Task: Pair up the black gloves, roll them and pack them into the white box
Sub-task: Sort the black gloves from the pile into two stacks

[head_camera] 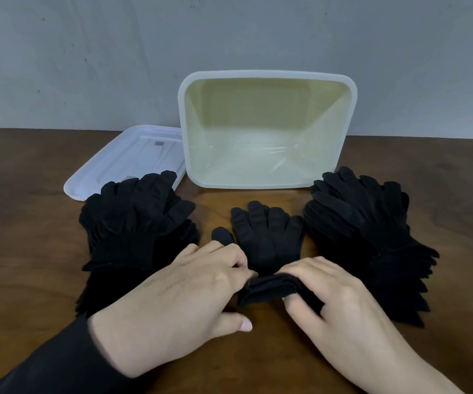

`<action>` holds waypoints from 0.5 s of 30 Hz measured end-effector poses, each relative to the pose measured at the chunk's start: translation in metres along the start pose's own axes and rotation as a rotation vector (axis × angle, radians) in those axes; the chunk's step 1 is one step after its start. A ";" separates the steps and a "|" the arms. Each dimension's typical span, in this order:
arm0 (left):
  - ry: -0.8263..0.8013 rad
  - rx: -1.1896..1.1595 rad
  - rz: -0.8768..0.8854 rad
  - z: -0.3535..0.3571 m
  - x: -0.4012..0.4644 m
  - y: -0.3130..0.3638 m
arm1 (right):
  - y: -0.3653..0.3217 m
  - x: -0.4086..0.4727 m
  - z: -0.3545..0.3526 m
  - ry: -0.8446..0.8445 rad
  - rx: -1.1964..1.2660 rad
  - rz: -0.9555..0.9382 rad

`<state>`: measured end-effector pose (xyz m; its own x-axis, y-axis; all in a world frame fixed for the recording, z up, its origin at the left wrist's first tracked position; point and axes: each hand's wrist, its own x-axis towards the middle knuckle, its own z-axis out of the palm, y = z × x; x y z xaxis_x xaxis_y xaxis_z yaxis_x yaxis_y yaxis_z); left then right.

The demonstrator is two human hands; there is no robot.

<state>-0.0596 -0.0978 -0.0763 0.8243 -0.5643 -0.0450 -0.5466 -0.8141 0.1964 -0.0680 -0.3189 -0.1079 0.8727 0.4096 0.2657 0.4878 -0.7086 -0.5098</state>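
A pair of black gloves (268,237) lies flat in the middle of the table, fingers pointing away from me. Its cuff end is folded over into a short roll. My left hand (189,285) pinches the left end of that roll. My right hand (334,297) grips the right end, fingers curled over it and thumb tucked beneath. The white box (266,75) stands behind, tipped with its opening toward me, and holds nothing. One stack of black gloves (135,220) lies to the left, another stack (371,237) to the right.
The box's white lid (121,163) lies upside down on the brown wooden table (30,223), left of the box and partly under the left stack. A grey wall rises behind the table's far edge.
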 end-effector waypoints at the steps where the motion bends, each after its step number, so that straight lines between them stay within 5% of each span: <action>1: 0.020 -0.008 -0.014 0.002 0.001 0.000 | -0.001 0.000 -0.001 0.004 0.025 0.018; 7: 0.119 -0.121 -0.182 0.008 0.007 0.005 | 0.000 0.008 0.001 0.025 0.133 0.132; 15: 0.254 -0.123 -0.325 0.010 0.011 0.002 | -0.001 0.017 0.013 0.131 -0.089 0.093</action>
<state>-0.0533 -0.1067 -0.0860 0.9693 -0.2169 0.1155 -0.2433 -0.9130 0.3276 -0.0540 -0.3041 -0.1140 0.9063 0.2659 0.3285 0.4001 -0.7901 -0.4643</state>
